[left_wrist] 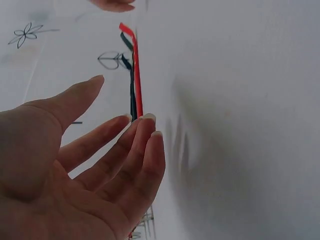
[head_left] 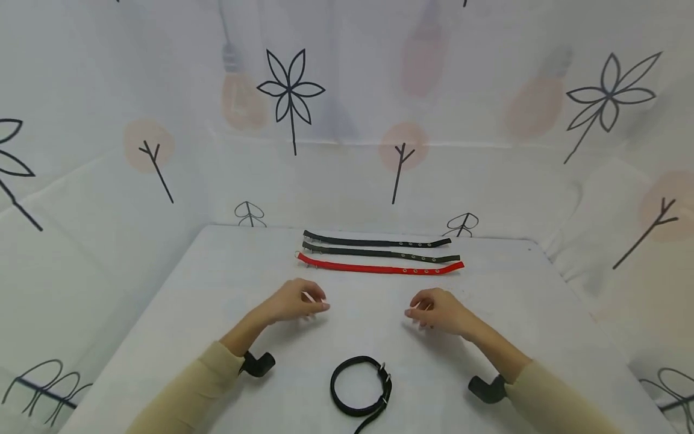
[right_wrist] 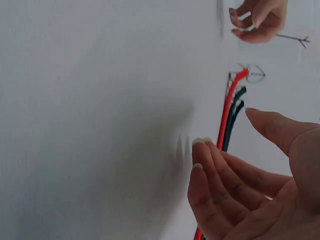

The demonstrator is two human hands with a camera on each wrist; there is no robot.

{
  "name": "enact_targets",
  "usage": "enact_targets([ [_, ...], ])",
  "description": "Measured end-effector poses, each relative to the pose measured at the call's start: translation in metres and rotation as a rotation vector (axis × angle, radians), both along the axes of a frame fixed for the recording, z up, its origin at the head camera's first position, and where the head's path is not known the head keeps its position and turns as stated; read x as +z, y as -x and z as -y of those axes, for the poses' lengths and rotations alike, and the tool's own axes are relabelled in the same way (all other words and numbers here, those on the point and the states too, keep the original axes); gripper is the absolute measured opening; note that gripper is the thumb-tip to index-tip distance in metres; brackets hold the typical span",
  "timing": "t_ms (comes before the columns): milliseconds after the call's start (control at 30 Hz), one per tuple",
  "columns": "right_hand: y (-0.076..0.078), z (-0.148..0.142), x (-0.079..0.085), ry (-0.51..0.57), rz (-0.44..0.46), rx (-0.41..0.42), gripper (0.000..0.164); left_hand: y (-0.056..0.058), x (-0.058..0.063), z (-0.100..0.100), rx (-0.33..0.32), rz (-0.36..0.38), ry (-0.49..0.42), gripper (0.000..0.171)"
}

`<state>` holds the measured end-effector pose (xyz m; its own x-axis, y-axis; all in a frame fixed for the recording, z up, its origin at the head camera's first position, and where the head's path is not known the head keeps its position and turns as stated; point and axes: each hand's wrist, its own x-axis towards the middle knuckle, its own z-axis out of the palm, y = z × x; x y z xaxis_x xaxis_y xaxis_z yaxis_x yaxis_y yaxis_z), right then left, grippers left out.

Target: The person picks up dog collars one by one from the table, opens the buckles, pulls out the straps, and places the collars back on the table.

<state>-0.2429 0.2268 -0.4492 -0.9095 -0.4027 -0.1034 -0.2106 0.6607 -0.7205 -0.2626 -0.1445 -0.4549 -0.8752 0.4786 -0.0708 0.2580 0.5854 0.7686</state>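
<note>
My left hand [head_left: 297, 299] hovers over the white table, fingers loosely bent, with nothing in its grasp. Across from it my right hand [head_left: 440, 309] is held the same way, also holding nothing. Beyond both hands lie three flat collars side by side: a red collar [head_left: 374, 268] nearest, a dark green collar [head_left: 368, 252] behind it, and a black collar [head_left: 363, 242] farthest. Each has metal eyelets toward its right end. Closer to me, a black buckled strap [head_left: 334, 386] forms a loop, its tail running off the bottom edge of the head view.
The white table [head_left: 217, 271] meets a white cloth backdrop [head_left: 347, 181] printed with leaves and twigs at the back and sides. A black wrist camera [head_left: 259, 364] sits below the left wrist, another black camera [head_left: 487, 389] below the right.
</note>
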Motion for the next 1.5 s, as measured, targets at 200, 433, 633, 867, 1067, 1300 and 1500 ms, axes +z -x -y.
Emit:
enact_targets([
  [200, -0.021, 0.024, -0.006, 0.041, 0.075, 0.168, 0.025, -0.017, -0.011, -0.021, -0.183, 0.067, -0.005, 0.023],
  [433, -0.037, 0.043, -0.012, 0.035, 0.193, 0.283, 0.018, -0.03, -0.012, -0.041, -0.332, 0.106, 0.011, 0.02],
  [633, -0.042, 0.051, -0.015, 0.008, 0.221, 0.32, 0.019, -0.032, -0.013, -0.052, -0.442, 0.109, 0.036, 0.012],
  [867, -0.039, 0.051, -0.015, 0.015, 0.226, 0.33, 0.018, -0.034, -0.008, -0.06, -0.553, 0.028, 0.144, 0.009],
  [1067, -0.031, 0.049, -0.012, 0.027, 0.174, 0.296, 0.019, -0.033, 0.004, -0.062, -0.51, -0.085, 0.215, 0.012],
  [1300, -0.017, 0.041, -0.004, 0.148, 0.206, 0.132, 0.03, -0.022, 0.014, -0.059, -0.306, -0.227, 0.108, 0.013],
  [1500, -0.007, 0.041, 0.006, 0.254, 0.161, 0.09, 0.028, -0.017, 0.014, -0.061, -0.106, -0.394, -0.017, 0.013],
])
